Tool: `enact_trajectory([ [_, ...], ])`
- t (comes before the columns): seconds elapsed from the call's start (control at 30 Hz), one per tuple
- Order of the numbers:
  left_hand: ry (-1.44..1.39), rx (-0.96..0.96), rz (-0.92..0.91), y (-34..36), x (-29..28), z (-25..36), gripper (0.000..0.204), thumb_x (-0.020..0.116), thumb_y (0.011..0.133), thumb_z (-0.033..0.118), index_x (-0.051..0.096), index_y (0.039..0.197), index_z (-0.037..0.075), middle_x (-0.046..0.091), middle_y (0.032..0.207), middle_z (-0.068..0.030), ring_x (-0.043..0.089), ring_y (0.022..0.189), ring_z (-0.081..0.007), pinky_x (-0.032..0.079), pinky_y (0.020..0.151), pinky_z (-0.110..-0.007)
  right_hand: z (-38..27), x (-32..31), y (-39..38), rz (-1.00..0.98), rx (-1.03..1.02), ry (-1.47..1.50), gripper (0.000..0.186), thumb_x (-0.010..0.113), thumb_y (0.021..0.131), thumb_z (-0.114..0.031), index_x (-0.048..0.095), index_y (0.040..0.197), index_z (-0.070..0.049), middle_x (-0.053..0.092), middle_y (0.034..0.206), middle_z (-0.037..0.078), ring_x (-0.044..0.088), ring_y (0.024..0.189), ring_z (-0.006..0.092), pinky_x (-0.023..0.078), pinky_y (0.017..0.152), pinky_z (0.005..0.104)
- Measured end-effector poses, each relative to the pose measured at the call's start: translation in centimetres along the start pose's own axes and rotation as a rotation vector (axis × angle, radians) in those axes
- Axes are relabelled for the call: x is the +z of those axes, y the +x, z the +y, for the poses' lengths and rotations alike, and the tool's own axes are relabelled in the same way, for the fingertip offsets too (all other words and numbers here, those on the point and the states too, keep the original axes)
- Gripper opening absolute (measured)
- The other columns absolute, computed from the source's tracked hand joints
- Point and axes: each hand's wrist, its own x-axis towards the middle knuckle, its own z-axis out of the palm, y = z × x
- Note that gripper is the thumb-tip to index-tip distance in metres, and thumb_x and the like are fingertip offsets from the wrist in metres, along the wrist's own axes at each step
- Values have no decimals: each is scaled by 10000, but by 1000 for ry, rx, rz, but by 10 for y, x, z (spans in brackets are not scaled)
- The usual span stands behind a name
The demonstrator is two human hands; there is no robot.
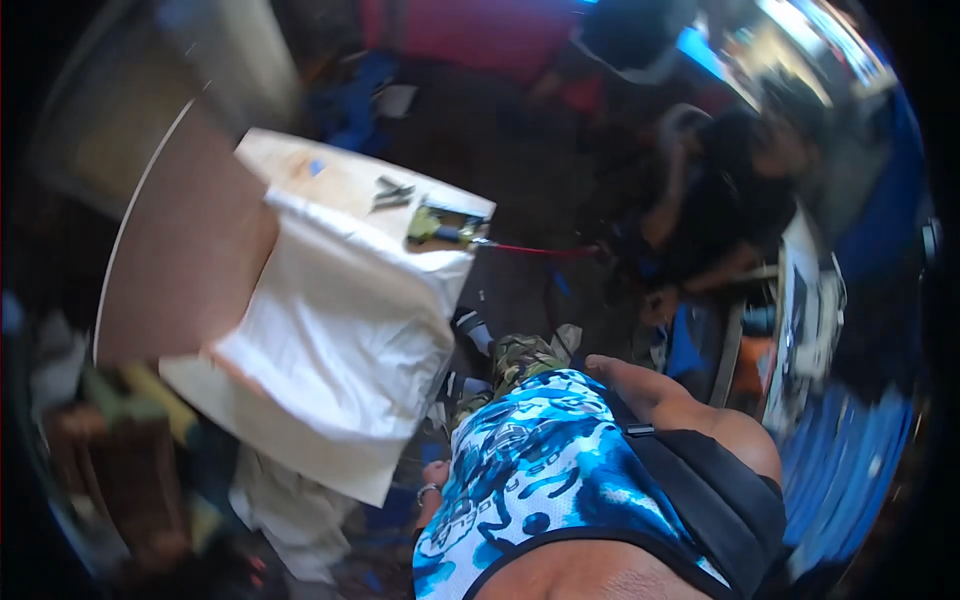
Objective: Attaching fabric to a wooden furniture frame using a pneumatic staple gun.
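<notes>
My left hand (436, 472) hangs low beside my shirt, a band around its wrist. It is close to the near edge of a white cloth (350, 300) spread over a work table; its fingers are too small and partly hidden to read. My right arm (660, 395) reaches forward at my side, and the hand at its end cannot be made out clearly. On the table's far right corner lies a green and black air staple gun (440, 230), joined to a red hose (540, 251). Several grey strips (393, 193) lie beside it.
A large brown panel (190, 250) with a curved pale edge stands left of the cloth. At the right, another person (740, 190) in dark clothing bends over something. Blue sheeting (850, 470) and a bench with white material (800, 310) are at the right. Wooden furniture frames (120, 440) stand lower left.
</notes>
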Motion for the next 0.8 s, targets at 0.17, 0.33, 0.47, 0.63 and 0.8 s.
enact_trajectory([
  [0.17,5,47,-97,62,-76,64,336,689,844,383,744,963,73,742,950,-118,707,760,-269,568,732,-398,4,54,-51,-13,109,259,317,528,882,-255,732,1086,-125,680,1169,153,656,1079,322,534,902,449],
  [0.33,-313,-229,-145,82,-185,147,231,626,924,200,642,1077,28,720,802,-122,597,500,-165,506,425,-294,-9,18,-90,132,288,572,338,581,827,-234,727,1081,-67,695,1120,189,671,1048,339,544,854,455],
  [0.47,-351,41,291,129,-217,156,107,609,896,101,612,877,-4,625,731,-102,562,510,-167,467,398,-304,7,8,-101,193,246,743,386,603,839,-326,719,1143,-118,686,1178,153,655,1086,336,516,922,454],
  [0.63,-407,-320,-41,134,-179,212,124,582,913,121,585,888,0,658,785,-159,547,487,-202,398,362,-318,50,60,-95,327,293,893,423,604,849,-397,720,1142,-113,685,1173,165,645,1109,319,501,940,440],
  [0.8,777,487,-310,102,-146,257,241,593,908,349,679,1021,155,721,865,-125,676,782,-299,504,689,-474,97,78,-157,274,549,1206,405,605,859,-394,741,1030,-53,703,1098,179,669,1042,348,523,892,450],
])
